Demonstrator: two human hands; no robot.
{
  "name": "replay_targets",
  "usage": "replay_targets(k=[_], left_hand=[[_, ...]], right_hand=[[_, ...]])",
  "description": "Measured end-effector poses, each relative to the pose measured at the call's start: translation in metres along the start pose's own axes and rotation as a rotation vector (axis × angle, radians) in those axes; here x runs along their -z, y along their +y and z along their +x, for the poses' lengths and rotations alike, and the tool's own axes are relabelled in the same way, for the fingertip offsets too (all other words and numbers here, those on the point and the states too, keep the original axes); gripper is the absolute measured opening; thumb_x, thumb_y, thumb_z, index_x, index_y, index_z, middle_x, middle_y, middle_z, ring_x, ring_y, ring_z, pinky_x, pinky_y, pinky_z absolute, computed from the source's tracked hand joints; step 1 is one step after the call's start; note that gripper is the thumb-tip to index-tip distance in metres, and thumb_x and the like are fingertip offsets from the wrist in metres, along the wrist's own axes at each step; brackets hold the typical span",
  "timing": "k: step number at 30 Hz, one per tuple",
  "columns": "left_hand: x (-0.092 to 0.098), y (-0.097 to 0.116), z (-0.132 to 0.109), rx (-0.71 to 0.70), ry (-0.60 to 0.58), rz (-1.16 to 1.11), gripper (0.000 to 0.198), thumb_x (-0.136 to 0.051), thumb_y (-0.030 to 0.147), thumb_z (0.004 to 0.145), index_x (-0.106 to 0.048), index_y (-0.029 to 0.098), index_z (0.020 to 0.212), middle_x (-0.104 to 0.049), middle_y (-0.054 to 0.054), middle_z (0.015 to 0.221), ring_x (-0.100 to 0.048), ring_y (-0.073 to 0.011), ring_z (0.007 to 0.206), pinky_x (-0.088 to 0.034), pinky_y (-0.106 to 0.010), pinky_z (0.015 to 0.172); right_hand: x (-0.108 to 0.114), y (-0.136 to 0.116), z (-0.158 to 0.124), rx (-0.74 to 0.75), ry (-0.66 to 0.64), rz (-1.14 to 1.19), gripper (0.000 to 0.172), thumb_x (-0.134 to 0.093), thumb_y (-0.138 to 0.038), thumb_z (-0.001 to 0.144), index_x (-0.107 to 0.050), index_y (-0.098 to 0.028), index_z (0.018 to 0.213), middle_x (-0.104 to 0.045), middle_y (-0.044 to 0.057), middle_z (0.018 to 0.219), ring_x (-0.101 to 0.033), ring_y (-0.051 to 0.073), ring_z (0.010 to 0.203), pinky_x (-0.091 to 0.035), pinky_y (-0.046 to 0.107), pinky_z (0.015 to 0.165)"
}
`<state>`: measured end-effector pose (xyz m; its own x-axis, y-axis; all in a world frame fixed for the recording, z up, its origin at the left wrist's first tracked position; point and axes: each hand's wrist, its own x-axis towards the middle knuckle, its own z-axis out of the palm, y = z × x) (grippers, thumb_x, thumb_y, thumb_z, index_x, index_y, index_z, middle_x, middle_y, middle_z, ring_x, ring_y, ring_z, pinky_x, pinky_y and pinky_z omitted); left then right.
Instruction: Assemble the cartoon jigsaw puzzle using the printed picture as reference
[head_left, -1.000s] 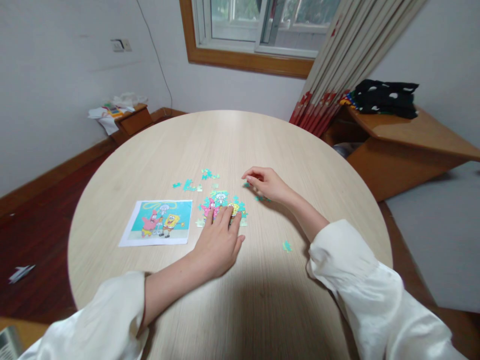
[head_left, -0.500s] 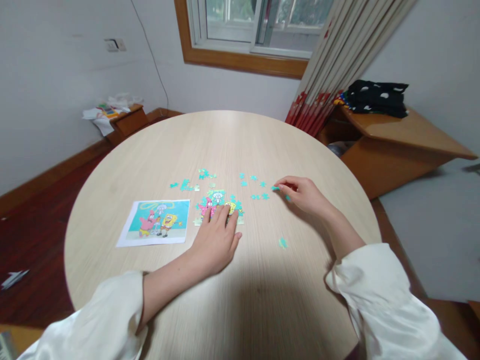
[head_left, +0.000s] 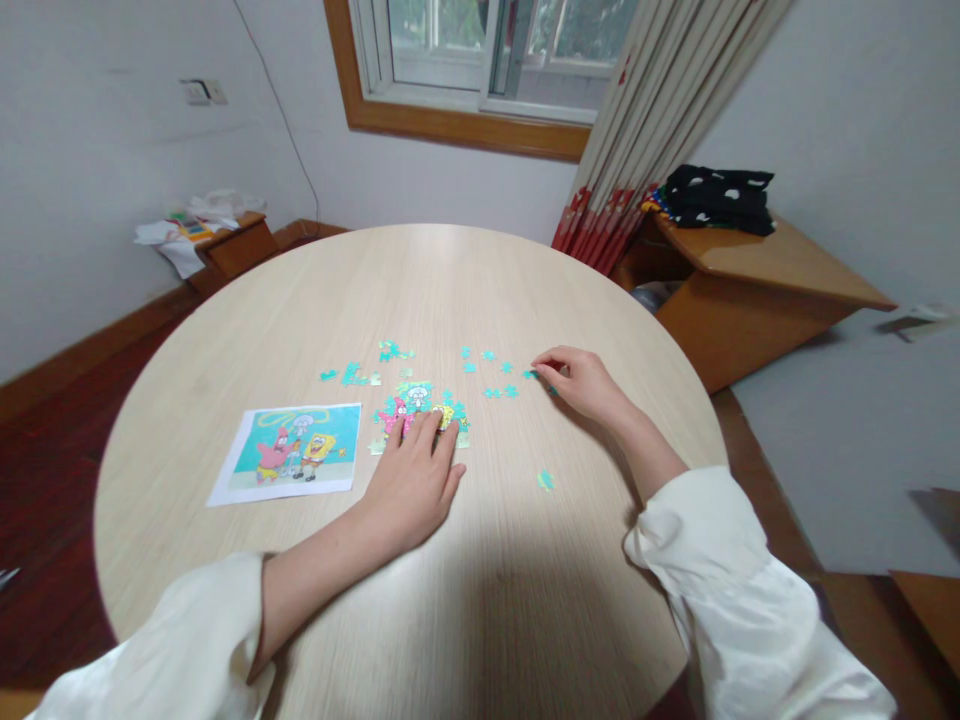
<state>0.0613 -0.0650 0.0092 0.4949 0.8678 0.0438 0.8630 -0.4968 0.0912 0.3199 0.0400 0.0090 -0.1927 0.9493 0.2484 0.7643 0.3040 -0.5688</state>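
My left hand (head_left: 411, 490) lies flat with its fingers spread over the lower part of a partly joined jigsaw puzzle (head_left: 418, 395). Cartoon figures in pink, yellow and pale blue show above and between those fingers. To the right, thumb and forefinger of my right hand (head_left: 581, 383) are pinched at a small teal puzzle piece (head_left: 529, 374), low at the tabletop. Another piece lies partly under that hand. Several loose teal pieces (head_left: 491, 392) lie between the two hands, and a yellow-green and teal piece (head_left: 545, 481) rests nearer to me.
A printed reference picture (head_left: 296, 450) lies left of the puzzle on the round wooden table (head_left: 450, 290). More loose pieces (head_left: 352, 374) sit behind the puzzle. Beyond the table stand a wooden cabinet (head_left: 765, 300) with dark cloth on top, a curtain (head_left: 622, 130) and a window.
The whole view has shifted slightly, so the table appears further left. My left hand stays on the puzzle; my right hand stays at the same teal piece with little movement.
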Motion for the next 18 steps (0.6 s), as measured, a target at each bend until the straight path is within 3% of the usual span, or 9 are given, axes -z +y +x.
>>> replay_targets(k=[9, 18], left_hand=[[-0.003, -0.003, -0.001, -0.018, 0.040, -0.001, 0.042, -0.038, 0.029, 0.096, -0.046, 0.010, 0.133, -0.050, -0.021, 0.135, -0.045, -0.0332, 0.129, -0.033, -0.054, 0.109], [-0.001, -0.002, -0.001, -0.014, 0.010, 0.004, 0.044, -0.038, 0.029, 0.097, -0.045, 0.008, 0.134, -0.048, -0.021, 0.137, -0.044, -0.0344, 0.129, -0.031, -0.055, 0.110]], right_hand=[[0.012, 0.004, 0.000, -0.036, 0.053, -0.027, 0.015, -0.054, -0.017, 0.072, -0.068, -0.017, 0.076, -0.065, 0.006, 0.075, -0.053, 0.016, 0.066, -0.041, 0.030, 0.064], [0.023, -0.001, -0.002, -0.135, -0.041, 0.005, 0.006, -0.051, -0.013, 0.062, -0.055, -0.018, 0.060, -0.051, 0.000, 0.060, -0.045, 0.013, 0.058, -0.034, 0.029, 0.058]])
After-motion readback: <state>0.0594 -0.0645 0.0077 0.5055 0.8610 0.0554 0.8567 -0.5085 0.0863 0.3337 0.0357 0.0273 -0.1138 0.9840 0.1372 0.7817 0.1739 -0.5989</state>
